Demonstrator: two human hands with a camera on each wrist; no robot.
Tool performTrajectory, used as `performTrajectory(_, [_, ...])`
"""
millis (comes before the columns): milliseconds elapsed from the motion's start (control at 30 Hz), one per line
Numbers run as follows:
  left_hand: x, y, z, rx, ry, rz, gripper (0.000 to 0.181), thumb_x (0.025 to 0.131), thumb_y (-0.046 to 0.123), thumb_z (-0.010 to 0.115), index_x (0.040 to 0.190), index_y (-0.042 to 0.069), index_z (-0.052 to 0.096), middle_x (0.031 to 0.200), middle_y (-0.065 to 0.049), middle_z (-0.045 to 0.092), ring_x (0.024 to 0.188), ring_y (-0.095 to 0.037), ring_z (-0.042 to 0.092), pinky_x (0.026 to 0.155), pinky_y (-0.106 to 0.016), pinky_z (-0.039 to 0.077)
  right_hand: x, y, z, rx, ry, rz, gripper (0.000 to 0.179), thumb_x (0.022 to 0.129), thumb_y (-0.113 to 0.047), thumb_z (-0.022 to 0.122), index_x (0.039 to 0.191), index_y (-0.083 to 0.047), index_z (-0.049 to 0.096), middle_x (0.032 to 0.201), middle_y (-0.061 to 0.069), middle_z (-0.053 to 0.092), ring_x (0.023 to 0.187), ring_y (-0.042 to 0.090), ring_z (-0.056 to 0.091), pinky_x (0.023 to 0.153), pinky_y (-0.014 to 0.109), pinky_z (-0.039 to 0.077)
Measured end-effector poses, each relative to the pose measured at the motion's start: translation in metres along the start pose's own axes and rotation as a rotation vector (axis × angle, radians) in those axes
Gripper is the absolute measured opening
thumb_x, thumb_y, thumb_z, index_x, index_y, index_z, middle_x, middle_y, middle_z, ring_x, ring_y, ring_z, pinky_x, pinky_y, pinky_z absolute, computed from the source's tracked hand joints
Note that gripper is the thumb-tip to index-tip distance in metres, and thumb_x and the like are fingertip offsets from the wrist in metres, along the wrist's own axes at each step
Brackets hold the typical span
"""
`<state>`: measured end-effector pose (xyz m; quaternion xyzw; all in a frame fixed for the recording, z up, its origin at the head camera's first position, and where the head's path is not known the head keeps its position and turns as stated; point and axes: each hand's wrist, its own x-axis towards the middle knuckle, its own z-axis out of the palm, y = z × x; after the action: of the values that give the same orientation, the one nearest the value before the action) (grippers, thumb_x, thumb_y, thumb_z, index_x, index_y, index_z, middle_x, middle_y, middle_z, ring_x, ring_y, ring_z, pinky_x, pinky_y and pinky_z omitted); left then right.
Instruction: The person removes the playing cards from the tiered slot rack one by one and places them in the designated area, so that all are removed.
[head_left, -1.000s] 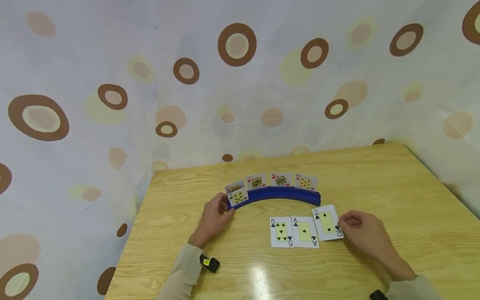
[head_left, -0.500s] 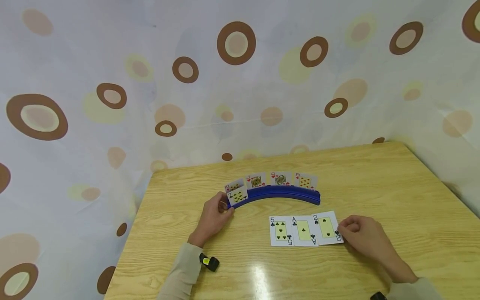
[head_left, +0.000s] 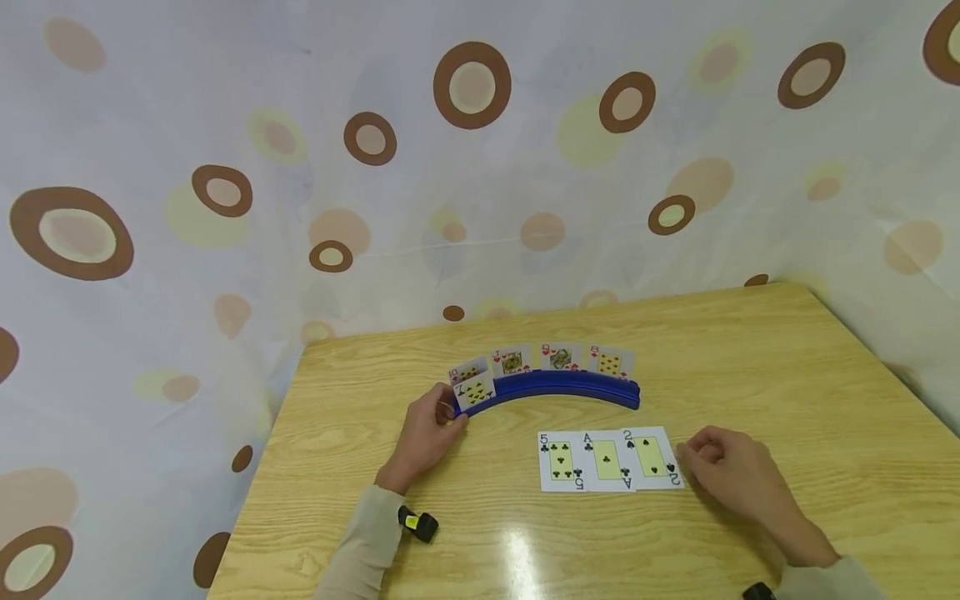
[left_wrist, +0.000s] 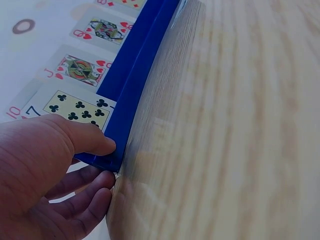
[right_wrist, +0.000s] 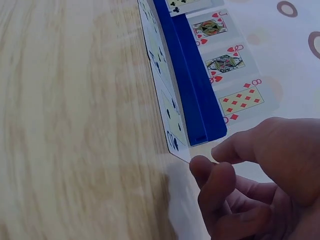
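Observation:
My left hand grips the left end of a curved blue card holder, thumb on its front, other fingers behind. Close by the thumb, a seven of clubs stands in the front slot, partly covering a red ten. Three playing cards lie in a row before the holder: a five of clubs, an ace of clubs and a two of spades. At the two's right edge are the fingertips of my right hand, loosely curled, with thumb and forefinger apart in the right wrist view.
Behind the seven, the holder's back row carries a jack of hearts, a queen of hearts and an eight of diamonds. Everything sits on a wooden table, backed by a wall covering with printed circles.
The two of spades has come down and left, straightening into line with the ace and overlapping its edge. My right fingers have loosened at its side. My left hand stays on the holder.

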<state>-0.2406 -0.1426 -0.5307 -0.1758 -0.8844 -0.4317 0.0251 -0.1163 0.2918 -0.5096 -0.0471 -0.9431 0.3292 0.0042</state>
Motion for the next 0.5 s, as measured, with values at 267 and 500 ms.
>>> performTrajectory(267, [0.0,0.0,-0.001,-0.001,-0.007,-0.006,0.03,0.099,0.008,0.078,0.127,0.005,0.066,0.111,-0.011,0.074,0.093,-0.016,0.066,0.085,-0.032,0.057,0.002,-0.011,0.005,0.036,0.007,-0.019,0.023,0.105,-0.026,0.072,0.104,-0.003,0.076,0.083,0.0,0.074,0.073,0.011,0.06,0.063,0.024,0.043])
performTrajectory(500, [0.0,0.001,-0.001,0.014,-0.01,-0.004,0.029,0.099,0.006,0.078,0.127,0.004,0.067,0.11,-0.012,0.074,0.092,-0.016,0.067,0.084,-0.03,0.057,0.008,-0.024,0.014,0.06,0.029,-0.04,0.019,0.104,-0.024,0.073,0.102,-0.005,0.076,0.078,-0.001,0.069,0.067,0.01,0.055,0.058,0.024,0.041])
